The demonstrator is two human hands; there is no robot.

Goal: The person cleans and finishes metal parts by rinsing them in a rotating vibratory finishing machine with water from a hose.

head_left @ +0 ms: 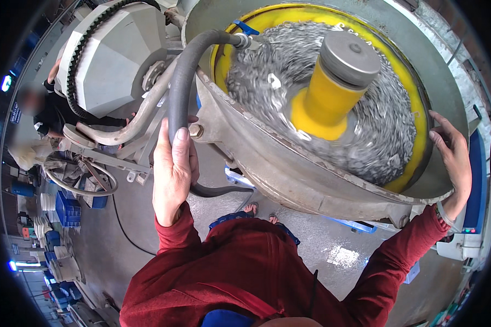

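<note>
Your left hand (173, 163) is wrapped around the grey hose (183, 87), thumb on the near side, fingertips showing past its right side. Your right hand (451, 150) is loosely spread, fingers slightly bent, holding nothing; it reaches over the right edge of the bowl (267, 155). Whether its fingertips touch the inner wall cannot be told.

The hose lies directly in your left hand and well apart from your right. From your grip, its long axis runs away from you outside the bowl's left edge, then arches right to a valve with a blue handle (246, 27) at the far left edge. Below your grip, a dark length bends right beneath the bowl.

Within the bowl, the yellow lining (420, 120) surrounds a ring of small silvery pieces (256, 71), blurred. At the centre, note the tilted-looking yellow post (333, 103) with its metal cap (352, 60).

Beyond the bowl's left edge stands a faceted pale drum (120, 54). Farther left, observe a co-worker in dark clothing (60, 109).
</note>
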